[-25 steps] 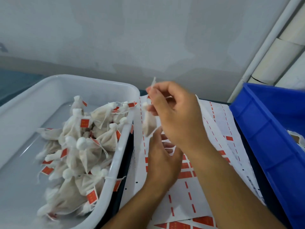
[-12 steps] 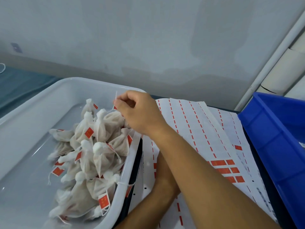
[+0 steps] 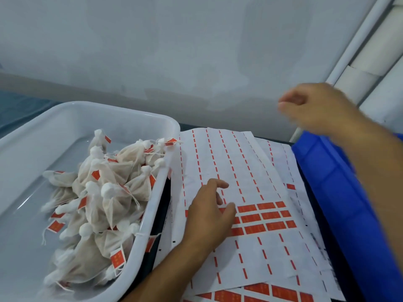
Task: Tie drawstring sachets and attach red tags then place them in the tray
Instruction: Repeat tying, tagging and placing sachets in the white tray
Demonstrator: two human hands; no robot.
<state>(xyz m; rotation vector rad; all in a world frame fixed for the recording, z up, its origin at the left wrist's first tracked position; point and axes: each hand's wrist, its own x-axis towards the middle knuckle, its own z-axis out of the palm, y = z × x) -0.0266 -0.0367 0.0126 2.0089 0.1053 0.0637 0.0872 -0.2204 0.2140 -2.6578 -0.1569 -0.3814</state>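
Observation:
A white plastic tray [image 3: 152,118] at the left holds a heap of several tied cloth sachets [image 3: 109,192] with red tags on their strings. White label sheets [image 3: 239,171] carrying rows of red tags [image 3: 261,216] lie in the middle. My left hand [image 3: 209,214] rests on the sheet, fingers relaxed over the red tags, holding nothing. My right hand [image 3: 314,107] is blurred in the air at the upper right above the blue bin, fingers loosely curled and holding nothing.
A blue plastic bin [image 3: 340,192] stands at the right, its edge against the label sheets. A grey wall runs behind, with a white pipe [image 3: 357,40] at the upper right. A dark strip of table shows between tray and sheets.
My right hand carried a tagged sachet left to the tray, let it go on the heap, then swung right and up over the blue bin. My left hand came into view on the sheet.

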